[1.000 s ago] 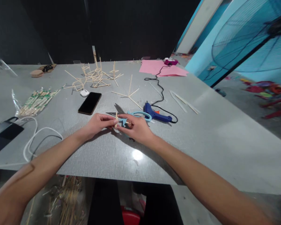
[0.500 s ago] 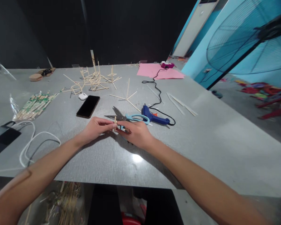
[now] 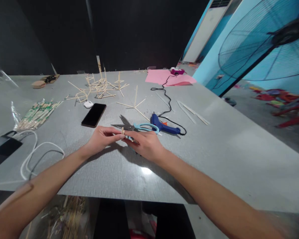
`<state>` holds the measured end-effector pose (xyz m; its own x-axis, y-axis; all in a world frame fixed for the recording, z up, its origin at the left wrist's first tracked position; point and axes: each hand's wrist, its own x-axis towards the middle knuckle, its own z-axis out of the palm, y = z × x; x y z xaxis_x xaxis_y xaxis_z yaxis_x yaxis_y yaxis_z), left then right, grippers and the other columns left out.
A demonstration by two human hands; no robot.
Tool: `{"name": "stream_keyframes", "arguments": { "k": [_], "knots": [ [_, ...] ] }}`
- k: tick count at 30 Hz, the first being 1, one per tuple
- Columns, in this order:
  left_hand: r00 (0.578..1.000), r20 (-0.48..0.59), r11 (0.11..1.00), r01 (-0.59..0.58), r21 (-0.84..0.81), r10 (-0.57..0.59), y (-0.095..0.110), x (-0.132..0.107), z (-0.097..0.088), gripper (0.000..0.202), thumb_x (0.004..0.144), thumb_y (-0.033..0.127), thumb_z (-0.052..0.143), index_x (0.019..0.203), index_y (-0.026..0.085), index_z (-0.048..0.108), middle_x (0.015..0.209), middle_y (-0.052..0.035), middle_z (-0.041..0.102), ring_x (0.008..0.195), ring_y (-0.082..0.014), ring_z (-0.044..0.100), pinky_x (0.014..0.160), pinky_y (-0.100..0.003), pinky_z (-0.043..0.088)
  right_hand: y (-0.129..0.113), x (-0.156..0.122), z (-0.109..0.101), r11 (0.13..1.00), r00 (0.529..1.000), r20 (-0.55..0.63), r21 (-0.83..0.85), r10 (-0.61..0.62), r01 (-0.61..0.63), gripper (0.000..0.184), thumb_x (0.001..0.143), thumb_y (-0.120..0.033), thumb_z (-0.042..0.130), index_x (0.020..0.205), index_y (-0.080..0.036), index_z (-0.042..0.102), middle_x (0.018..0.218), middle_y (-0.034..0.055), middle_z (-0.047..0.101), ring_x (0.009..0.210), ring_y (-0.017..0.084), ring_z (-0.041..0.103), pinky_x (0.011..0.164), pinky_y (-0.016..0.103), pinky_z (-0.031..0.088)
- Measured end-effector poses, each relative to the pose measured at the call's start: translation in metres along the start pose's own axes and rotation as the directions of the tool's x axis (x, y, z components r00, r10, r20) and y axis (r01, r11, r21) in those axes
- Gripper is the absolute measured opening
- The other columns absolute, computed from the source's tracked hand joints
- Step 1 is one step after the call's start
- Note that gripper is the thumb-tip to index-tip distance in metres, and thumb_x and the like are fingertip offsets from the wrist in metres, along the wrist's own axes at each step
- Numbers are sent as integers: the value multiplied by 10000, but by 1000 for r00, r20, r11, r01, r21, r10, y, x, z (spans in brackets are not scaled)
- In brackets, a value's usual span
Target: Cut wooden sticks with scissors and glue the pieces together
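Near the front middle of the table, my left hand and my right hand meet, both closed in a pinch on short pieces of pale wooden stick. The fingertips cover most of these pieces, so how they join cannot be made out. Just beyond my fingers lie light-blue-handled scissors with their blades apart. My right fingers partly hide one handle loop. A blue glue gun rests on its side to the right of the scissors.
Behind are a joined stick frame, a branched stick piece, a black phone and a white earbud case. Bagged sticks and a white cable lie left. Pink paper and loose strips are right.
The stick pieces between my fingertips have turned and now look shorter, with less showing above the fingers. Both hands stay in nearly the same place.
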<state>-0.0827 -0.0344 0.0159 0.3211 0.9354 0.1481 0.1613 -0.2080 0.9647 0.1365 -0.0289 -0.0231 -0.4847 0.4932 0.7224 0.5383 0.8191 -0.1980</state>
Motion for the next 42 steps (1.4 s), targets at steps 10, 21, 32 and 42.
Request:
{"name": "stream_keyframes", "arguments": {
  "k": [10, 21, 32, 42],
  "knots": [
    [991, -122, 994, -42, 105, 55, -5, -1, -2, 244, 826, 394, 830, 937, 177, 840, 906, -82, 810, 755, -175, 688, 696, -301, 541, -15, 15, -16, 952, 922, 281, 70, 267, -297, 426, 1058, -473, 545, 1346, -180, 658, 694, 10, 706, 584, 174, 615, 581, 281, 334],
    [968, -238, 997, 69, -42, -77, -15, 9, -12, 332, 825, 458, 773, 945, 148, 773, 845, -88, 774, 626, -142, 625, 570, -256, 514, -12, 24, -22, 976, 903, 378, -147, 205, -160, 313, 1102, -321, 455, 1059, -144, 710, 911, 97, 759, 776, 205, 657, 689, 322, 373],
    [904, -336, 813, -21, 581, 264, -41, 22, -47, 313, 953, 364, 598, 1101, 175, 798, 1019, -102, 797, 841, -225, 693, 830, -339, 525, -41, 26, 23, 979, 909, 404, -121, -104, 166, 269, 1090, -352, 558, 1089, -233, 799, 912, 65, 681, 922, 225, 578, 808, 354, 415],
    [973, -187, 599, 72, 797, 133, -47, 21, -54, 295, 934, 235, 600, 1116, 233, 831, 1109, -103, 809, 995, -280, 722, 874, -357, 513, -44, 46, 45, 954, 910, 400, -299, 104, 23, 281, 1090, -327, 524, 1169, -167, 741, 1107, 125, 710, 1088, 286, 590, 916, 414, 433]
  ]
}}
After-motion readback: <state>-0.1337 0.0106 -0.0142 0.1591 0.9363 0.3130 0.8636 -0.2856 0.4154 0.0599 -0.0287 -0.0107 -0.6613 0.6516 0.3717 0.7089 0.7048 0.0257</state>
